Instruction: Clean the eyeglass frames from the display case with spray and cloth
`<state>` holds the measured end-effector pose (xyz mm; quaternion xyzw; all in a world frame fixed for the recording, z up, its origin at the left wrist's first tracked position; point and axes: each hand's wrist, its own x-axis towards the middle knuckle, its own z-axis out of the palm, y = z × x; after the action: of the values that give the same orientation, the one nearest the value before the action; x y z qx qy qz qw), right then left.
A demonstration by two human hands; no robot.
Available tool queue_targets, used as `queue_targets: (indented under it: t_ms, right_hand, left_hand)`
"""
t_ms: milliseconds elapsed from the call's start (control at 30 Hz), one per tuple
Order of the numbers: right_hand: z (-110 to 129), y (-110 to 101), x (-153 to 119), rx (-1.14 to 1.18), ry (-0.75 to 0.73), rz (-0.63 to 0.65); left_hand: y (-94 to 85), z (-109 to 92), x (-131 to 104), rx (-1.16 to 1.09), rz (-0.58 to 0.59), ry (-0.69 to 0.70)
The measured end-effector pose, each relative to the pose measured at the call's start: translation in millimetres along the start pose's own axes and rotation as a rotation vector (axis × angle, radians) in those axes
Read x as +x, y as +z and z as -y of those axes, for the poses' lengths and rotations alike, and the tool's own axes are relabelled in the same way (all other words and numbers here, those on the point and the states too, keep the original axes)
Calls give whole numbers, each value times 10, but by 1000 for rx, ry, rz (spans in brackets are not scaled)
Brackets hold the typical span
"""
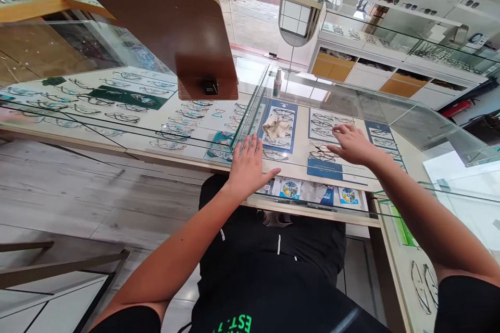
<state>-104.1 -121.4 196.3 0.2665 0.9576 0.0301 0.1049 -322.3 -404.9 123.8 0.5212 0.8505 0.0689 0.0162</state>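
Note:
My left hand (247,166) lies flat on the glass counter top near its front edge, fingers stretched forward and thumb out to the right. Over the right part of the glass is my right hand (349,141), palm down with its fingers apart; nothing is in it. Between and beyond the hands a crumpled beige cloth (276,128) rests on the glass. Farther back stands a small spray bottle (277,83), upright. Under the glass, several pairs of eyeglasses (322,153) lie on blue and white cards near my right hand.
A brown board, seen from behind (195,36), stands on the counter to the left. More eyeglasses (121,117) fill the left case. Below the glass front, an open drawer (312,207) holds printed packets. An oval mirror (297,15) and shelves of sunglasses (410,6) are beyond.

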Motion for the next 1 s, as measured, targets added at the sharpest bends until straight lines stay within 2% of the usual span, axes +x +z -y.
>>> queue_targets:
  t_ms: [200, 400, 500, 567, 633, 700, 767, 833, 1000]
  right_hand:
    - [71, -15, -24, 20, -3, 16]
    - [40, 48, -16, 64, -19, 7]
    - [103, -58, -140, 102, -45, -76]
    - [238, -195, -311, 164, -122, -153]
    - [433, -318, -519, 288, -243, -89]
    - [639, -353, -704, 415, -357, 85]
    - [795, -260, -815, 511, -420, 274]
    - [862, -51, -831, 571, -429, 400]
    - [699, 625, -562, 567, -283, 451]
  left_hand:
    - [8, 28, 112, -29, -4, -24]
    - [4, 44, 231, -54, 0, -53]
    - [-20, 68, 273, -62, 19, -57]
    - [-38, 92, 302, -60, 31, -56]
    - [-56, 119, 342, -61, 45, -57]
    - [-72, 147, 391, -70, 64, -62]
    - [-84, 176, 443, -85, 80, -59]
    - [-86, 208, 492, -96, 92, -56]
    - [-54, 324, 607, -97, 88, -46]
